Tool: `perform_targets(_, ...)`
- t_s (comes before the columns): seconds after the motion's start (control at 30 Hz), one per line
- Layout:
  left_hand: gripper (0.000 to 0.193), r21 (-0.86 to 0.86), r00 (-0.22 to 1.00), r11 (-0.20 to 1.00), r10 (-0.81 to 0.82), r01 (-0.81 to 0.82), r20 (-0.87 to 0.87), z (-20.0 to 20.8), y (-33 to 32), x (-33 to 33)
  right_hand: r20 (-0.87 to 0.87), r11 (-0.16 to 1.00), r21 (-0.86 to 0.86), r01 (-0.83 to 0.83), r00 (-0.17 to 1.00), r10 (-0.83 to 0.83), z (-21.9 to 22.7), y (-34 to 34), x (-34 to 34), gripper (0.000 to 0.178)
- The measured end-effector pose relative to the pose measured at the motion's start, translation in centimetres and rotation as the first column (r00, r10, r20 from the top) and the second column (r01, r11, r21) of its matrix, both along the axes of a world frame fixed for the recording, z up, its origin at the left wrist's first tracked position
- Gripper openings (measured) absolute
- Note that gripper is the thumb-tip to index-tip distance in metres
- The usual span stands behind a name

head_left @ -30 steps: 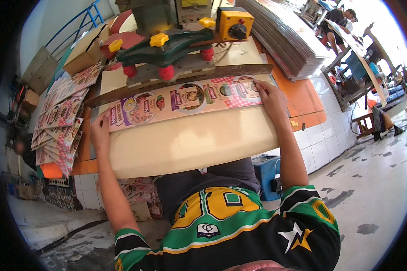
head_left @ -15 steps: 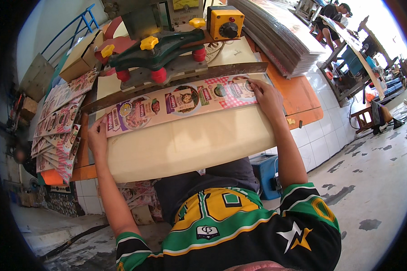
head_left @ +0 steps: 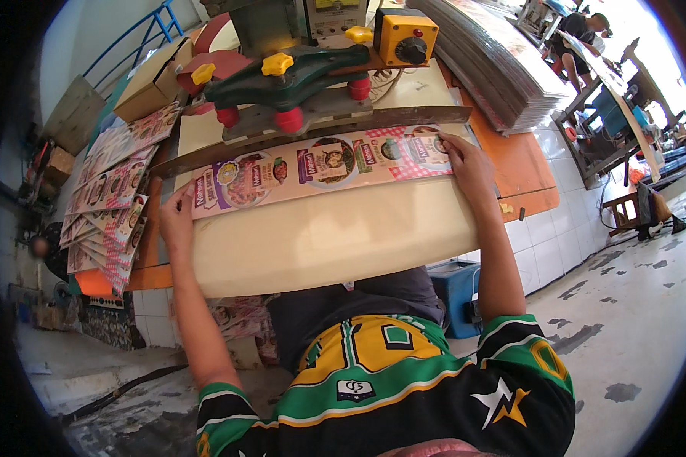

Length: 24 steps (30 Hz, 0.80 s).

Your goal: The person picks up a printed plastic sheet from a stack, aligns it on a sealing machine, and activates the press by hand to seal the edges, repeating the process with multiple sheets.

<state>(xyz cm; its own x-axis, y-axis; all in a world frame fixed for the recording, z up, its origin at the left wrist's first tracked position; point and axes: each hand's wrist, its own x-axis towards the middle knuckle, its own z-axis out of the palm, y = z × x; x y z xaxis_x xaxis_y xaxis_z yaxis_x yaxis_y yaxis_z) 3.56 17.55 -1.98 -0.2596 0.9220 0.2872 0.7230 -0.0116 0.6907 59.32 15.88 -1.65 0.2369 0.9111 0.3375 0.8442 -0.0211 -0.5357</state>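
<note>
At the front of the orange worktable [head_left: 514, 171], as seen by the head camera, a long printed strip [head_left: 290, 175] lies flat on a cream work surface [head_left: 335, 244], positioned crosswise along its rear portion and just in front of a dark metal bar [head_left: 419, 116]. The strip slants slightly, its right end higher in the view than its left, and carries pictures of food dishes and a red-and-white checked area. The left hand [head_left: 177, 227] is at the left end of the strip; its fingers are curled inward, with the fingertips at the end edge. The right hand [head_left: 471, 171] is at the right end; its fingers are held close together, with the fingertips on the upper corner. Whether either thumb pinches the strip from the opposite face cannot be told. Behind the bar stands a machine with a dark green clamp frame [head_left: 301, 82], fitted with yellow knobs [head_left: 277, 64] above and red cylindrical feet [head_left: 289, 120] below. A yellow control box [head_left: 392, 34] with a black dial [head_left: 411, 51] is mounted at its right. Overlapping printed strips [head_left: 110, 190] are piled at the left of the table, near an open cardboard box [head_left: 154, 85]; a tall stack of sheets [head_left: 511, 84] occupies the right rear.
</note>
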Motion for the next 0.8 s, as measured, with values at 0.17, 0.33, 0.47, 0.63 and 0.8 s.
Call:
perform_targets(0.17,0.035,0.042,0.999,0.998,-0.044,0.044,0.0,-0.3,-2.0,0.5,-0.097,0.996,0.025,-0.091,0.991,0.093,0.0,-1.0,0.5,0.028)
perform_targets(0.33,0.032,0.008,0.997,1.0,0.024,-0.023,-0.075,-0.1,-5.6,2.0,-0.14,0.995,-0.008,-0.102,0.985,0.099,0.9,-3.0,0.0,0.029)
perform_targets(0.47,0.031,0.081,1.0,0.997,-0.002,0.005,-0.029,-0.3,-6.1,2.2,-0.151,0.991,0.069,-0.115,0.981,0.124,0.3,-3.4,-0.1,0.03)
perform_targets(0.63,0.031,0.052,0.999,0.998,0.027,-0.025,-0.044,-0.2,-6.3,2.2,-0.13,0.994,0.074,-0.082,0.987,0.091,0.3,-3.4,-0.4,0.03)
perform_targets(0.8,0.032,0.043,0.998,0.998,0.053,-0.051,-0.029,0.0,-6.2,2.8,-0.081,0.994,0.102,-0.043,0.995,0.051,0.0,-3.4,-0.5,0.028)
